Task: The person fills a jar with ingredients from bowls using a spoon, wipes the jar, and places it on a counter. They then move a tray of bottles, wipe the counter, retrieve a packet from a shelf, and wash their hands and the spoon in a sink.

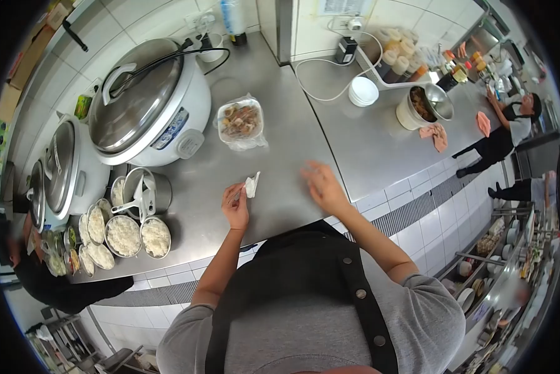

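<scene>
Between the fingertips of my left hand (235, 202) is a small crumpled white piece (252, 185), thin like paper or plastic film. That hand is closed on it, just above the steel counter (280, 112). To the right, my right hand (325, 190) is held over the counter with its fingers spread and slightly blurred, nothing in them. Beyond both hands sits a tub of brown food pieces (241, 121) wrapped in a clear plastic bag.
Large rice cookers (158, 106) line the left wall. Near them are bowls of white rice (123, 235) and a metal pot with white scoops (144, 198). A white lidded tub (363, 91) and sauce bottles (397, 65) stand right. Other people (520, 121) work nearby.
</scene>
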`<action>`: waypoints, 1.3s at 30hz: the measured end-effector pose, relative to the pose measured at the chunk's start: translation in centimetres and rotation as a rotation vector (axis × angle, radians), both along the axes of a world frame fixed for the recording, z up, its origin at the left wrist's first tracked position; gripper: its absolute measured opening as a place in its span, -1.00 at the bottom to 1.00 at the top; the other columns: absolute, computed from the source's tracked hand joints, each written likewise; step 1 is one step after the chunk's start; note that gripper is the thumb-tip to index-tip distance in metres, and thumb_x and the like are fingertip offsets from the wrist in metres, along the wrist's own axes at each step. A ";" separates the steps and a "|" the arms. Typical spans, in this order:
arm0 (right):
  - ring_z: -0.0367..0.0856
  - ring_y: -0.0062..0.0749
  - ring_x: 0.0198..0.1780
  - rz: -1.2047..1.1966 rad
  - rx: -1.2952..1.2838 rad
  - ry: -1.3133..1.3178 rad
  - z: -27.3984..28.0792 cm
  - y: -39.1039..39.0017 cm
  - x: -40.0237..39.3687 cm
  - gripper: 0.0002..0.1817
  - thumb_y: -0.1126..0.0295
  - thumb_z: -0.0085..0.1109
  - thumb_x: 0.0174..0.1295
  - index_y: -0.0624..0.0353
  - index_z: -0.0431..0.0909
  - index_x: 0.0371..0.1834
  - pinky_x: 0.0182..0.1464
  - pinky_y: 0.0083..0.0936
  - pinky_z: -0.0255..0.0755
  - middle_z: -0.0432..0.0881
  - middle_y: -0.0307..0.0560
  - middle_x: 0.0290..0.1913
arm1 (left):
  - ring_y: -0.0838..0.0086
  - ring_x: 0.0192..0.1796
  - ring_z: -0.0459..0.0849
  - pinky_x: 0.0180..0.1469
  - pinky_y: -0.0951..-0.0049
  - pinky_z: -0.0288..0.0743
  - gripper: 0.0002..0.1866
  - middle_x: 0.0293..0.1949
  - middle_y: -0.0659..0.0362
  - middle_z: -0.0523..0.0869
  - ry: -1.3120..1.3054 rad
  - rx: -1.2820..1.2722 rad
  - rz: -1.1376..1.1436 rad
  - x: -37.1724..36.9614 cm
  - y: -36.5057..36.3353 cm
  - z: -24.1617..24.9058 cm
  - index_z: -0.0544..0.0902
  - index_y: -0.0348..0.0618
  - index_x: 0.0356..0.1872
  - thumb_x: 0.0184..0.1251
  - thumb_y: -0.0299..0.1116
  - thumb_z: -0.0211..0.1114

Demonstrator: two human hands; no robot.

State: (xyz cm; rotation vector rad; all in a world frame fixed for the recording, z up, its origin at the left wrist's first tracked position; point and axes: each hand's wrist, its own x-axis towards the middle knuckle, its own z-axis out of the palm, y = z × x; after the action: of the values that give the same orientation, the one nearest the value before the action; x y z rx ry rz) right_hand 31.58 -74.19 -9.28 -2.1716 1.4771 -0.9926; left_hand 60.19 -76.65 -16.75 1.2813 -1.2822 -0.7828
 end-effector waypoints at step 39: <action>0.69 -0.12 -0.20 -1.104 0.604 0.228 -1.0 -3.1 -58.2 -0.64 0.17 0.21 0.30 0.12 0.61 0.06 -0.09 -0.27 0.58 0.71 0.03 -0.14 | 0.49 -0.12 0.69 -0.06 0.44 0.70 -0.78 -0.09 0.08 0.72 0.058 0.075 0.322 -18.9 -1.8 -2.5 0.66 -0.33 -0.02 0.41 -0.44 0.29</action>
State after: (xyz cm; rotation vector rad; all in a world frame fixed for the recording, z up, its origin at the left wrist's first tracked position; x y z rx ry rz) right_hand -26.64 -77.26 -10.31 -0.9827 2.7135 -0.4040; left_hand 41.28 -78.46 -19.29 1.4699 -0.9747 -0.6369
